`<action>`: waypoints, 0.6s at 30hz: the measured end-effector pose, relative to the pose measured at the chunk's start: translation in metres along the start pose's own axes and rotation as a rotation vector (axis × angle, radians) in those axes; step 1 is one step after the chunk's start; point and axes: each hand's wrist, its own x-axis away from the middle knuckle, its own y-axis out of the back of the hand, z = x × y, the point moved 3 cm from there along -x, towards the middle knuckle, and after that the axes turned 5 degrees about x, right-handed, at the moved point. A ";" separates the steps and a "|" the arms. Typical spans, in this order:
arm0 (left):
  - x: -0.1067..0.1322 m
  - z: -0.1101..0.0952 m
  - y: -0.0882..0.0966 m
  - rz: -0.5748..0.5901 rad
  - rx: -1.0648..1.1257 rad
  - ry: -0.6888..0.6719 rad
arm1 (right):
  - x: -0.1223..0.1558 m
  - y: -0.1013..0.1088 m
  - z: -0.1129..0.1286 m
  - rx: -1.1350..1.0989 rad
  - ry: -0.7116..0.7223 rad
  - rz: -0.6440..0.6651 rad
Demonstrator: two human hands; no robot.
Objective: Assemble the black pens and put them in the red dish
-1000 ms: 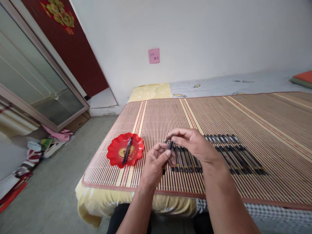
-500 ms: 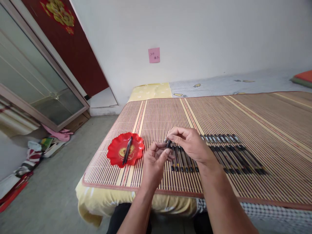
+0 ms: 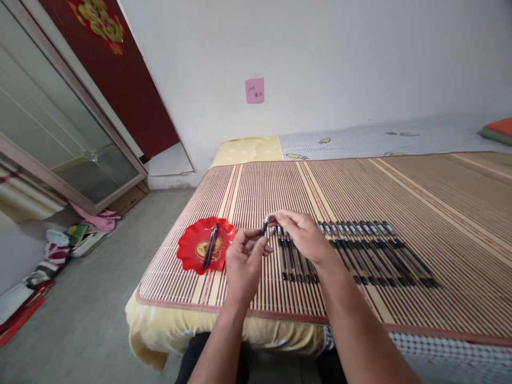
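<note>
My left hand [image 3: 245,264] is closed round a dark pen [image 3: 264,228], most of which its fingers hide. The fingertips of my right hand [image 3: 302,234] pinch the pen's upper end, where a pale, shiny bit shows; whether that bit is a separate part I cannot tell. Below and to the right of my hands lies a row of several black-and-clear pens [image 3: 386,256], side by side, partly covered by my right hand and forearm. Left of my left hand, a red scalloped plate [image 3: 187,237] bears black pens [image 3: 210,248].
A striped bamboo mat [image 3: 264,186] covers the bed, its front edge close to my legs. Pink paper [image 3: 254,90] with writing is stuck to the wall. A folded orange-and-green cloth [image 3: 498,130] lies at far right. Clothes and papers [image 3: 52,253] are on the floor at left.
Both hands have shifted slightly left with the pen. The pale, shiny upper end now shows more plainly between my right fingertips, and more of the row of pens is uncovered.
</note>
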 end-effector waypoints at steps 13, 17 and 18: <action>-0.017 0.003 0.029 -0.103 0.265 0.052 | -0.001 -0.041 -0.044 1.094 -0.174 0.310; -0.017 0.003 0.029 -0.105 0.268 0.062 | -0.001 -0.046 -0.048 1.032 -0.161 0.363; -0.017 0.002 0.029 -0.105 0.267 0.066 | -0.001 -0.046 -0.049 0.978 -0.142 0.385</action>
